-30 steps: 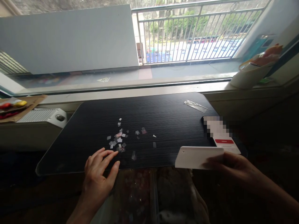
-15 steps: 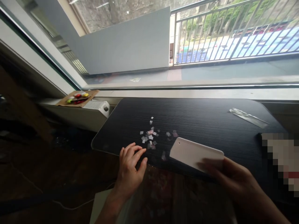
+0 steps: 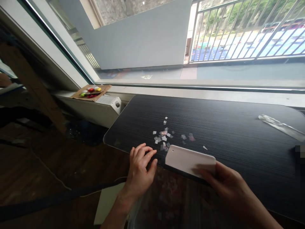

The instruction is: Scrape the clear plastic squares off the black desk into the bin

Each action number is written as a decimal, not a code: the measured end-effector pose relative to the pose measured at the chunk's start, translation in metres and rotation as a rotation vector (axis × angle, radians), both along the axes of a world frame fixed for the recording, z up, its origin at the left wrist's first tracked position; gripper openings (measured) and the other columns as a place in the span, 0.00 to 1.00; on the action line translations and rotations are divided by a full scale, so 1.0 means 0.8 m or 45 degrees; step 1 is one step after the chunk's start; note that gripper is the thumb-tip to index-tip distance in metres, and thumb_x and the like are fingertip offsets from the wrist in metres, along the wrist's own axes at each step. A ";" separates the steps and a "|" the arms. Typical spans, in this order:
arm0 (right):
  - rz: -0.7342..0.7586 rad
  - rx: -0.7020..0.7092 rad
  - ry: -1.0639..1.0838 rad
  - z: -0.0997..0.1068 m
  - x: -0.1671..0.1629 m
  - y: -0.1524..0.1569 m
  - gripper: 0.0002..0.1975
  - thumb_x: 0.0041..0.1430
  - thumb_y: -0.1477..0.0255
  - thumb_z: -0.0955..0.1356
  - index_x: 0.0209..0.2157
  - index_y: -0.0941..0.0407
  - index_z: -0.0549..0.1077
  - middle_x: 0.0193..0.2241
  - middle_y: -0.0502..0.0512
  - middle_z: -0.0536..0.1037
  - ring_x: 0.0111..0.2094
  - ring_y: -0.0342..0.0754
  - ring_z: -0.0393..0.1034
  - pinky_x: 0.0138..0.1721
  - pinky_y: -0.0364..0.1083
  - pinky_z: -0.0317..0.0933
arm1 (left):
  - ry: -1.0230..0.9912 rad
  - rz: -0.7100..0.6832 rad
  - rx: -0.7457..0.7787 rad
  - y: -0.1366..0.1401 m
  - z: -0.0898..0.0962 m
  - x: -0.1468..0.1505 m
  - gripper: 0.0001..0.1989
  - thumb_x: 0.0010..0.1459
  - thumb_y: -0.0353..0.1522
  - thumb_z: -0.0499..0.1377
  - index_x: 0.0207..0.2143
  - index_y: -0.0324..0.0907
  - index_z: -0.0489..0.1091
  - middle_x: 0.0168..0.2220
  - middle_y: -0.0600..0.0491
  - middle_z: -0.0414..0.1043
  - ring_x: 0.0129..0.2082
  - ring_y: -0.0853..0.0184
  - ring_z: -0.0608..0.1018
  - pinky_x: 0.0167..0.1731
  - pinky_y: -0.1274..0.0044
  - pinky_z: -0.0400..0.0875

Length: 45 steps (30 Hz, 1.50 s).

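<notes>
Item: dark table top (image 3: 226, 127), ribbed surface, set under a window.

Left hand (image 3: 140, 168): at the near edge, toward the left corner; fingers spread and lying flat on the top, holding nothing, fingertips just beside the scraps.

Right hand (image 3: 224, 184): at the near edge, right of the left hand; pinching one end of a white plastic card (image 3: 189, 159), thumb on top. The card's far end lies on the top, touching or nearly touching the scatter; the view is too small to tell which.

Small clear and pinkish scraps (image 3: 164, 136): loose cluster just beyond both hands, a few strays (image 3: 204, 147) to the right.

Step in hand, judged: gathering scraps with the card edge. The next move would call for a low, flat sweep toward the braced left hand.

Also present: clear wrapper (image 3: 281, 126), far right corner.
</notes>
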State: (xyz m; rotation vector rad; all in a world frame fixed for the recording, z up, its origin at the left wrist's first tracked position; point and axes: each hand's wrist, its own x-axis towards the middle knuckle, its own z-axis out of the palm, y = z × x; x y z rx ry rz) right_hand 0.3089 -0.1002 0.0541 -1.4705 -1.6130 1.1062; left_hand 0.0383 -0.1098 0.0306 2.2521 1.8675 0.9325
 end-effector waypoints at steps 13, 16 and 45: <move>-0.081 -0.074 0.054 -0.010 0.019 -0.004 0.16 0.53 0.56 0.73 0.36 0.52 0.84 0.32 0.53 0.87 0.32 0.54 0.81 0.34 0.45 0.74 | -0.031 -0.003 -0.016 -0.005 0.004 0.002 0.13 0.64 0.30 0.54 0.47 0.45 0.74 0.46 0.48 0.75 0.57 0.53 0.72 0.60 0.47 0.59; -0.351 -0.067 0.072 -0.006 0.026 -0.005 0.16 0.49 0.54 0.74 0.35 0.50 0.84 0.31 0.52 0.87 0.32 0.54 0.81 0.35 0.44 0.74 | -0.027 0.000 -0.025 -0.006 0.005 0.002 0.13 0.64 0.29 0.54 0.47 0.45 0.74 0.46 0.48 0.75 0.57 0.53 0.72 0.60 0.47 0.59; -0.243 -0.190 0.117 0.013 0.008 -0.019 0.15 0.46 0.57 0.75 0.32 0.53 0.83 0.26 0.53 0.85 0.30 0.54 0.79 0.32 0.45 0.72 | -0.038 0.007 -0.010 -0.008 0.005 0.004 0.13 0.64 0.29 0.54 0.47 0.45 0.73 0.45 0.48 0.76 0.57 0.53 0.72 0.60 0.48 0.58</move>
